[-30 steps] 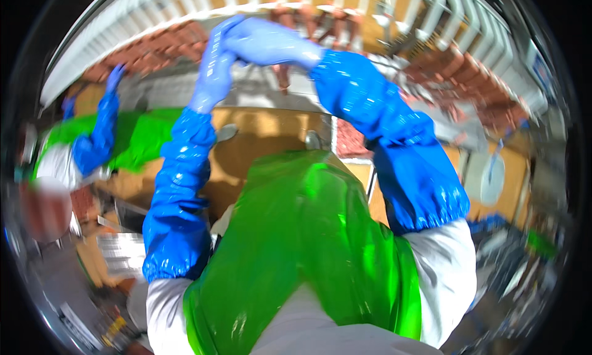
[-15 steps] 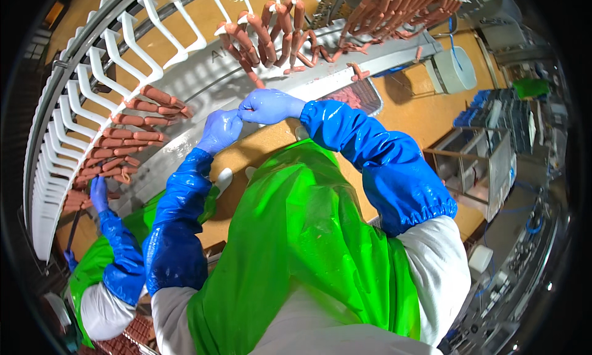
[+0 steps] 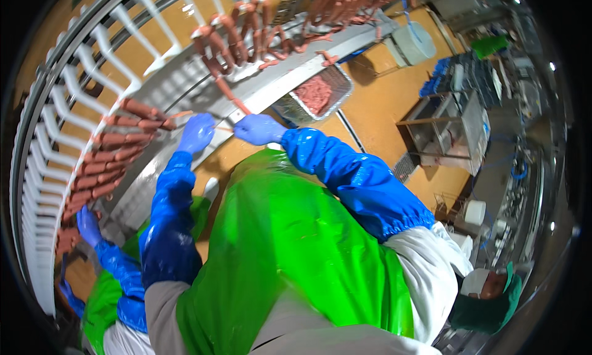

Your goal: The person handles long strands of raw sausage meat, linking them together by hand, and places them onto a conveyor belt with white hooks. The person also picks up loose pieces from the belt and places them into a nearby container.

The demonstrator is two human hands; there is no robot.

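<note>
Left hand point(image 3: 196, 132) and right hand point(image 3: 259, 129), both blue-gloved, pinch a thin pinkish sausage link point(image 3: 223, 128) stretched between them; best kept taut, level.

Sausages point(image 3: 117, 148) hang left; tray point(image 3: 316, 93) lies right.

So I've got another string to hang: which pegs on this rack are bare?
Bare white pegs run along the upper left, between sausage strings by the left hand and hanging sausages above the right hand. Top centre is crowded.
</note>
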